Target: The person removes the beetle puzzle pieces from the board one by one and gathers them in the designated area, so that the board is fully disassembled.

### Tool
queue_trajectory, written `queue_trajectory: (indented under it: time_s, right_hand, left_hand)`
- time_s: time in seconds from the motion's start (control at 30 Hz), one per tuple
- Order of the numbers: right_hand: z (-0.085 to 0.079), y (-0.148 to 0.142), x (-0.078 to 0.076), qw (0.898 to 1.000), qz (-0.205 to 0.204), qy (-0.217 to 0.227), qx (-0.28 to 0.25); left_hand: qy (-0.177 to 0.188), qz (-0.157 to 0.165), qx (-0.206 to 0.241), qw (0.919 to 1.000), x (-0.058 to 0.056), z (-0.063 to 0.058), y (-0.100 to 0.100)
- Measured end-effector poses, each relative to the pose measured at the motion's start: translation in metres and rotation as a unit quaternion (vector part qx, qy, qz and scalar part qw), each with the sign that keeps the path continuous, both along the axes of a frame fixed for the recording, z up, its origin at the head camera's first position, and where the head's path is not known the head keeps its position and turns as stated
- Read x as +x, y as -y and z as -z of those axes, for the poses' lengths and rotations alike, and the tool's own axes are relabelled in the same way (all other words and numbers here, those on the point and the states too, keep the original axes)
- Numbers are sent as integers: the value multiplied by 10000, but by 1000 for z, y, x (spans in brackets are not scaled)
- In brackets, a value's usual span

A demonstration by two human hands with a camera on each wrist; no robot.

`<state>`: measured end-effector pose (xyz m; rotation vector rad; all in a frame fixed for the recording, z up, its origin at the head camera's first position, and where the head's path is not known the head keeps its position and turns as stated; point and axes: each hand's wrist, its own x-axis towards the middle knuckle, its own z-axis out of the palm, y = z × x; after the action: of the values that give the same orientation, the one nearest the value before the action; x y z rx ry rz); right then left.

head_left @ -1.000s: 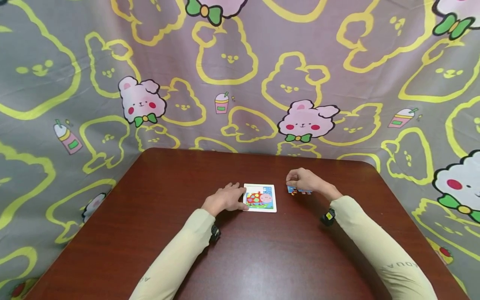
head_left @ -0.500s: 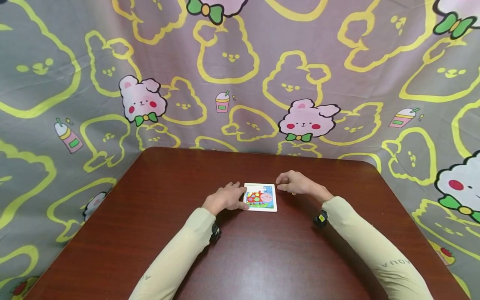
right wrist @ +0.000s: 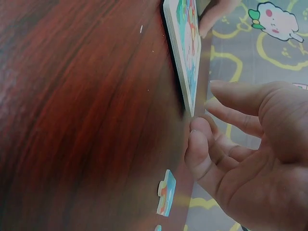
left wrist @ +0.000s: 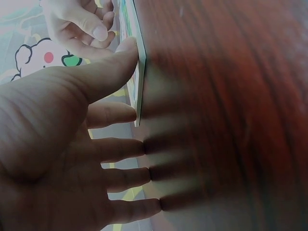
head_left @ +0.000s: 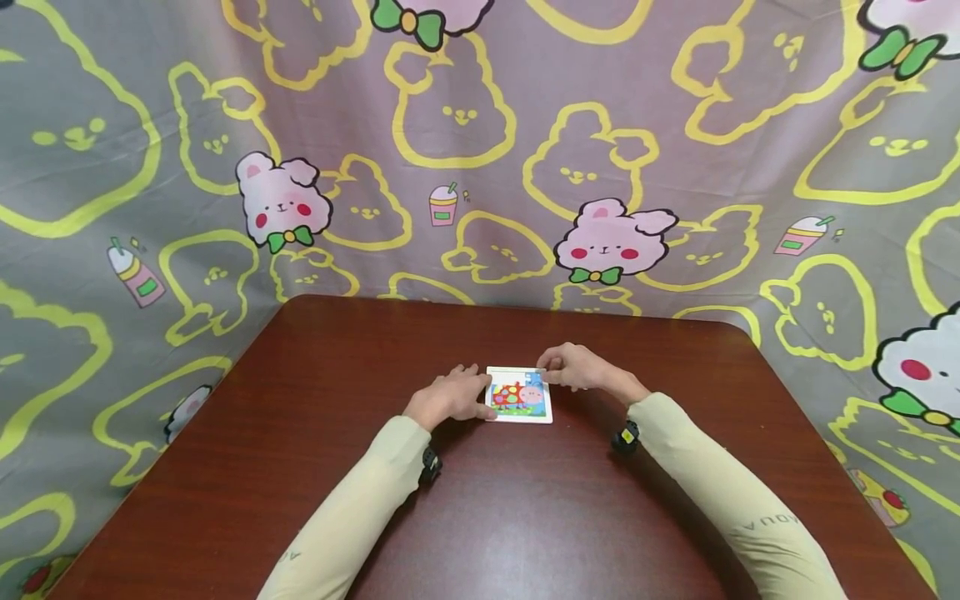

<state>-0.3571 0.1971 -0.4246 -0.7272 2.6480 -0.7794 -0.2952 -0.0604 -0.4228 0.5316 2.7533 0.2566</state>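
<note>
A small square jigsaw puzzle (head_left: 517, 398) in a white frame lies on the brown table. Its picture shows a red spotted ladybug with a pink head, and a white patch without picture fills the upper left. My left hand (head_left: 452, 395) steadies the frame's left side, fingers straight and thumb (left wrist: 126, 44) touching the board's edge. My right hand (head_left: 577, 367) is at the upper right corner of the frame. In the right wrist view, its thumb and index tips lie close together and the other fingers curl; whether a piece sits between them is hidden.
On the table below the right hand lies a loose blue and orange puzzle piece (right wrist: 166, 193), with a sliver of another piece (right wrist: 158, 227) at the frame's bottom. A patterned cloth (head_left: 465, 167) hangs behind the table's far edge.
My right hand has moved left from the loose pieces to the puzzle's upper right corner. The left hand and the puzzle have stayed in place.
</note>
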Motion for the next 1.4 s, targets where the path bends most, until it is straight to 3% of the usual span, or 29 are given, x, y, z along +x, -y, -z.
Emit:
queue_trajectory:
  time_s: [0.33,0.6,1.1,1.4]
  right_hand:
    - [3,5,-3,9996,-196,76,161]
    - [2,9,0,9994,-103,-4,329]
    - [4,19,0,9929,-372,-797,795]
    - [3,21,-3,9960,-300,-346,768]
  left_hand:
    - [-16,-3,-29,10000,-1,-1,0]
    - [13,-31,-57,10000,-1,-1,-1]
    - [-9,-22,-57,10000,-1,-1,0]
    - [-11,-33,-64,10000,0,-2,-1]
